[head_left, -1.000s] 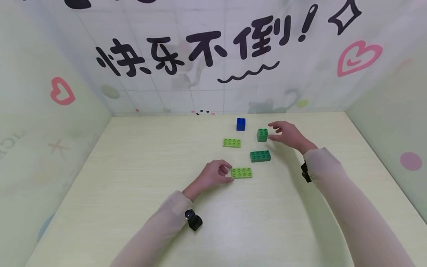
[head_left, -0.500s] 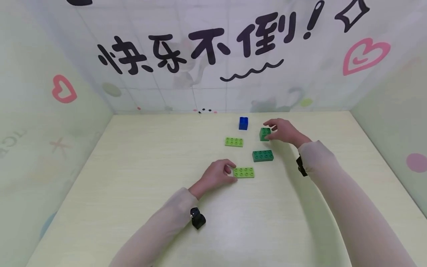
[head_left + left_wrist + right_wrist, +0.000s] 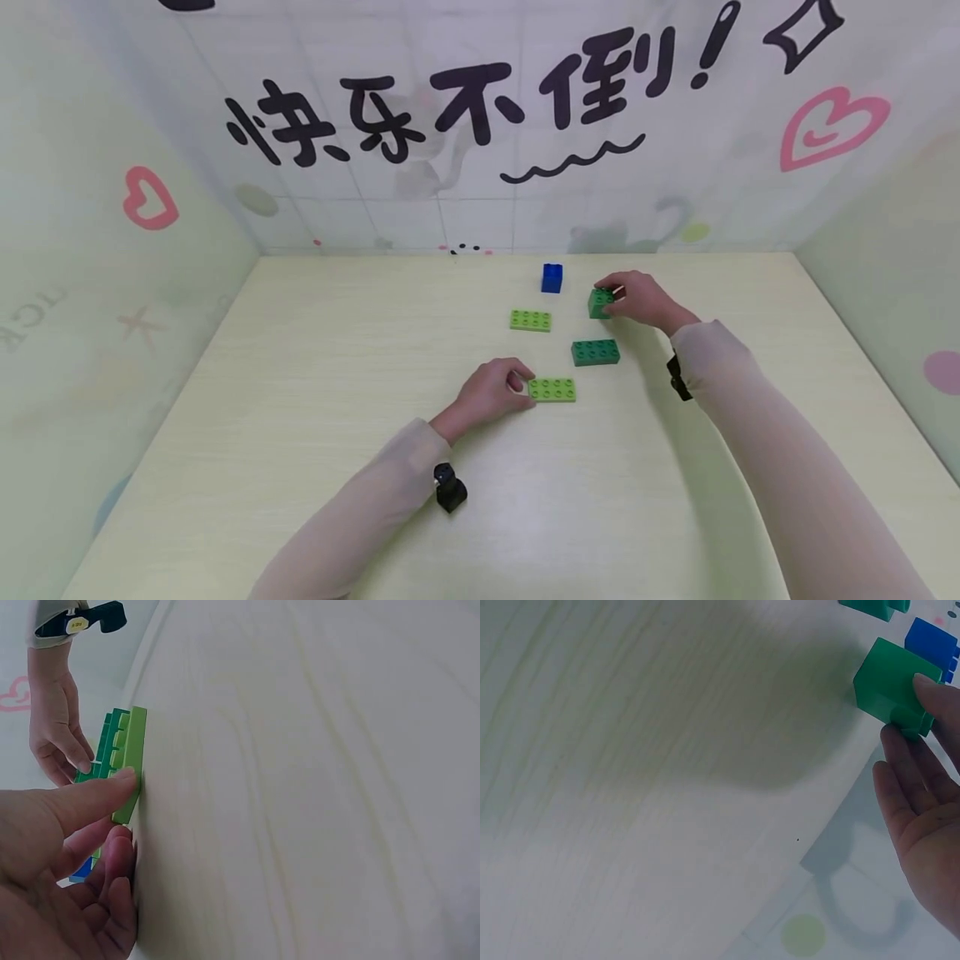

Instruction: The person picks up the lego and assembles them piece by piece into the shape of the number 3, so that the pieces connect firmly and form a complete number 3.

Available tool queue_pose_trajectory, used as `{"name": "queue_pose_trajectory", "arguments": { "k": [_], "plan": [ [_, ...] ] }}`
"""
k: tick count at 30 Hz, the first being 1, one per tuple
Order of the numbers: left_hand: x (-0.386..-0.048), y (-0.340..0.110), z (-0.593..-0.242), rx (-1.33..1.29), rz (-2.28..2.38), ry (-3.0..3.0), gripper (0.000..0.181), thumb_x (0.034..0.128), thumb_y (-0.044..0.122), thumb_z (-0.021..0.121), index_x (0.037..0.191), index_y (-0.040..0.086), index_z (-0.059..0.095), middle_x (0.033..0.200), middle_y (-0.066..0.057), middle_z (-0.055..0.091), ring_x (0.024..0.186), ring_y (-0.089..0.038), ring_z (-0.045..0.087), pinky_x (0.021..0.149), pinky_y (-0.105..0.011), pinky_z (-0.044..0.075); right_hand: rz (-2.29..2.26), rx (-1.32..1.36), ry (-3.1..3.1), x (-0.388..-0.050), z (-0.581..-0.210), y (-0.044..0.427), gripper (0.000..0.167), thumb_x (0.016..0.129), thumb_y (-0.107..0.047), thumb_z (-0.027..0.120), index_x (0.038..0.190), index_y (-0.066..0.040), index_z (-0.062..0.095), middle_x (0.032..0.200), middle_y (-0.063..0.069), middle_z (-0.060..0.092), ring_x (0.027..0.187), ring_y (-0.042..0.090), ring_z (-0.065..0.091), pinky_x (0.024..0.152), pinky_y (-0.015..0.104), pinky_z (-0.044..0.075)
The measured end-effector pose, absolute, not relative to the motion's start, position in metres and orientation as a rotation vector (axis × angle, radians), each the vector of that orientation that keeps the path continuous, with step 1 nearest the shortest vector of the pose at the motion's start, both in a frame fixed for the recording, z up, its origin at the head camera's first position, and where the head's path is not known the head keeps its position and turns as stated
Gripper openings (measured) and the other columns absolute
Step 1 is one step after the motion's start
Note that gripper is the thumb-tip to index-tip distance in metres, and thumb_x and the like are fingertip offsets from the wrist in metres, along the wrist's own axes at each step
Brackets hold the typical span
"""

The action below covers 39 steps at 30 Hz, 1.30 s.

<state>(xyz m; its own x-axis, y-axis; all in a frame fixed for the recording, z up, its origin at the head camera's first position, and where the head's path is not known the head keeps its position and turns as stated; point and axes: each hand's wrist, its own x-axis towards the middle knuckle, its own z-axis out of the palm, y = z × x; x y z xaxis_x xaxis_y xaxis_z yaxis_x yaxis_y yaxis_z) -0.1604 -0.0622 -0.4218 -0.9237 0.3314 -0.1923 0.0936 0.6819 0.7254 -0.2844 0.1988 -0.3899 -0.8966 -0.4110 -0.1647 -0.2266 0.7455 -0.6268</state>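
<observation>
Five toy bricks lie on the table. My left hand (image 3: 491, 392) has its thumb and fingers at the left end of the nearer light green flat brick (image 3: 552, 390); the left wrist view shows the thumb against that brick (image 3: 132, 750). At the back, my right hand (image 3: 643, 300) pinches the small green brick (image 3: 599, 303) between thumb and fingers, and the right wrist view shows this brick (image 3: 892, 682) in the fingertips. Between the hands sits the longer dark green brick (image 3: 595, 352). Farther back are another light green flat brick (image 3: 530, 321) and a blue brick (image 3: 552, 278).
The pale wooden table (image 3: 337, 333) meets a printed back wall (image 3: 420, 225) just behind the blue brick. Side walls stand left and right. A black device is on each wrist, the left one (image 3: 450, 487) low over the table.
My right hand has moved left onto the small green brick and taken hold of it. The left hand stays by the nearer light green brick, its fingers closer around the end. The head view has shifted slightly.
</observation>
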Motion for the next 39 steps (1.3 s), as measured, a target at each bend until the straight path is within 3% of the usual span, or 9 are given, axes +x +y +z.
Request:
{"name": "queue_pose_trajectory", "arguments": {
  "k": [17, 39],
  "plan": [
    [-0.162, -0.064, -0.425, 0.308, 1.120, 2.569, 0.030, 0.0738, 0.019, 0.077, 0.101, 0.013, 0.066, 0.082, 0.004, 0.057, 0.076, -0.012, 0.052, 0.068, -0.027, 0.040, -0.854, -0.680, 2.750, -0.271, -0.368, 0.197, 0.041, 0.083, -0.002, 0.065, 0.122, 0.006, 0.053, 0.119, 0.023, 0.055, 0.102, 0.034, 0.055, 0.086, 0.044, 0.043],
    [-0.164, -0.064, -0.425, 0.306, 1.134, 2.552, 0.028, 0.0735, 0.017, 0.077, 0.099, 0.011, 0.066, 0.081, 0.002, 0.058, 0.075, -0.013, 0.052, 0.067, -0.027, 0.041, -0.805, -0.855, 2.712, -0.212, -0.346, 0.178, 0.043, 0.080, -0.008, 0.070, 0.120, 0.001, 0.058, 0.109, 0.012, 0.060, 0.096, 0.028, 0.056, 0.083, 0.043, 0.045]
  ]
}}
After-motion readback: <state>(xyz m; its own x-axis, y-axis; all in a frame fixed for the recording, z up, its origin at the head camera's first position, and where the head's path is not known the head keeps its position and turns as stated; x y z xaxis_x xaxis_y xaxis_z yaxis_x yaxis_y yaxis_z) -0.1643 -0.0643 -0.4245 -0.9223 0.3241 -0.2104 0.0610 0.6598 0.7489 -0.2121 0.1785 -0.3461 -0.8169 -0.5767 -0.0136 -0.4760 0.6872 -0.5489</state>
